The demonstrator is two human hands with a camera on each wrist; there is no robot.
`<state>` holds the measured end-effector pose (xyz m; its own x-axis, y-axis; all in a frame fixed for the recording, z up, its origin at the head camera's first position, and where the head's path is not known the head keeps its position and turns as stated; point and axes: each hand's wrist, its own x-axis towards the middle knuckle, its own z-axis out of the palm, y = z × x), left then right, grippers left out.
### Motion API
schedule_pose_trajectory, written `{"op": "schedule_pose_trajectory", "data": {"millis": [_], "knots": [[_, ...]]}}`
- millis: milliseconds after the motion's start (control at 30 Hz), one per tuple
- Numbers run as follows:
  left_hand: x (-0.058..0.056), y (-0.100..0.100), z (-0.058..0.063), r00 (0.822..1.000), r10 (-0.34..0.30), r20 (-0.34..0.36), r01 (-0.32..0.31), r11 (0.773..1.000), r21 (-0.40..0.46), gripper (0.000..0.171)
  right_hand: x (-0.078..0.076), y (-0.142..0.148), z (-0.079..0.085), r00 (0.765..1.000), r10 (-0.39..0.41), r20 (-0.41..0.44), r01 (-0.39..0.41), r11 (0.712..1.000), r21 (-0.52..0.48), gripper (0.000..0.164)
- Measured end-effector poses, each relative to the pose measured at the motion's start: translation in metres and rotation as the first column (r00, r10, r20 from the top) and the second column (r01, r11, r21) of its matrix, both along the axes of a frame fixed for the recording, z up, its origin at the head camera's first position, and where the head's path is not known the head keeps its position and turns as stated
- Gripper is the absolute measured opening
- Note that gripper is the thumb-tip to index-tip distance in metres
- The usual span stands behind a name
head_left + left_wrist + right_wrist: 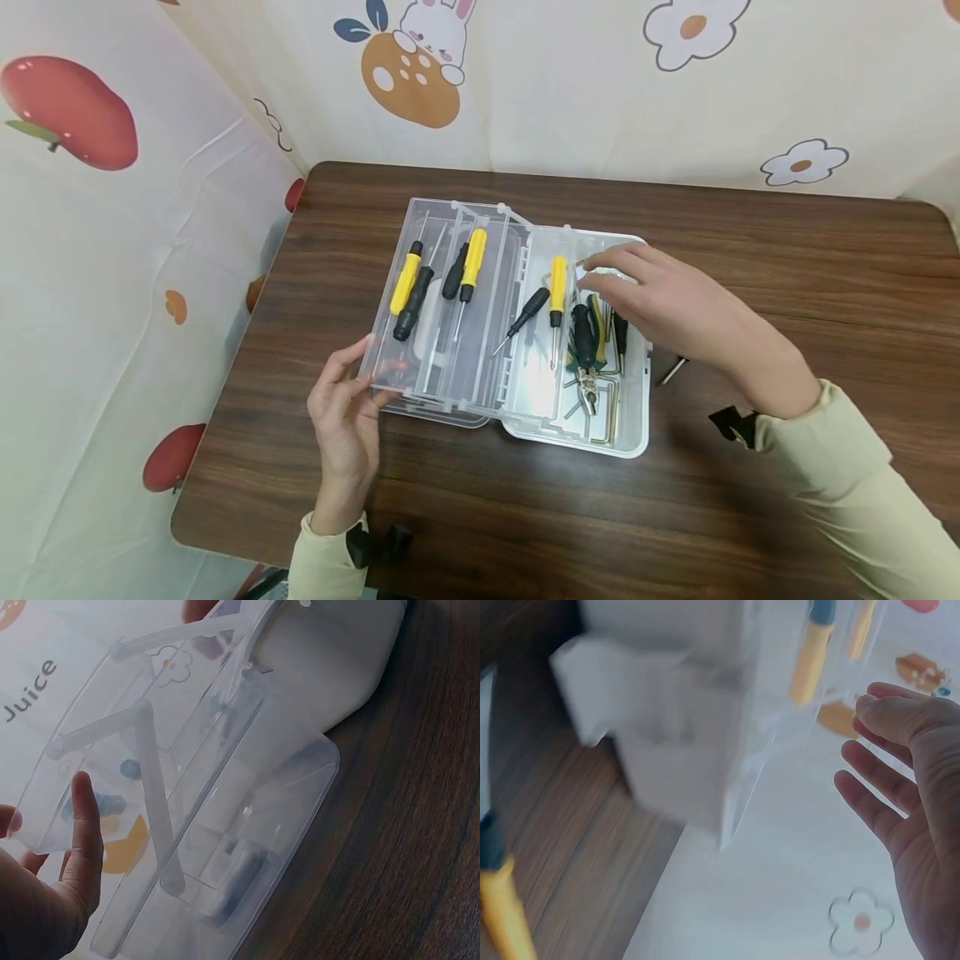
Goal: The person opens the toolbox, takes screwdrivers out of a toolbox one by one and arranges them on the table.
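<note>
A white toolbox (637, 442) stands on the table with its clear fold-out tray (480, 367) swung out to the left. My left hand (348, 417) grips the tray's near left corner, fingers partly beneath it. My right hand (660, 292) hovers over the box's far right part, fingers slightly bent and holding nothing in the right wrist view. In the tray lie a yellow-black screwdriver (406, 279), a black one (414, 304), another yellow one (472, 258) and several more. Beneath the right hand, the box holds pliers (587, 379) and hex keys (613, 417).
Under the right forearm, a metal shaft (673, 371) shows on the brown table (525, 500); the right wrist view shows a yellow-handled tool (506, 907) there. Printed cloth (562, 100) hangs behind the table and on the left.
</note>
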<state>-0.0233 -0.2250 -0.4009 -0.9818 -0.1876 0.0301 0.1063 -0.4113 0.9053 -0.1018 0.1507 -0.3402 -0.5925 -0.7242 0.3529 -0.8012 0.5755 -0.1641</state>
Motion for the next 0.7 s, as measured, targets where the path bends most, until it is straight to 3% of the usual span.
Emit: {"op": "schedule_pose_trajectory", "data": {"millis": [200, 400, 700], "knots": [[0.0, 0.0, -0.001, 1.0, -0.001, -0.004, 0.001, 1.0, 0.005, 0.043, -0.007, -0.033, 0.001, 0.997, 0.04, 0.066, -0.045, 0.996, 0.071, 0.045], [0.0, -0.001, -0.003, 1.0, -0.007, -0.022, 0.007, 1.0, 0.025, 0.042, -0.012, -0.063, 0.002, 0.99, 0.082, 0.114, -0.103, 0.975, 0.198, 0.046], [0.0, -0.001, -0.003, 1.0, -0.002, -0.004, 0.002, 1.0, 0.021, 0.043, -0.014, -0.079, -0.001, 0.981, 0.085, 0.175, -0.132, 0.951, 0.278, 0.033]]}}
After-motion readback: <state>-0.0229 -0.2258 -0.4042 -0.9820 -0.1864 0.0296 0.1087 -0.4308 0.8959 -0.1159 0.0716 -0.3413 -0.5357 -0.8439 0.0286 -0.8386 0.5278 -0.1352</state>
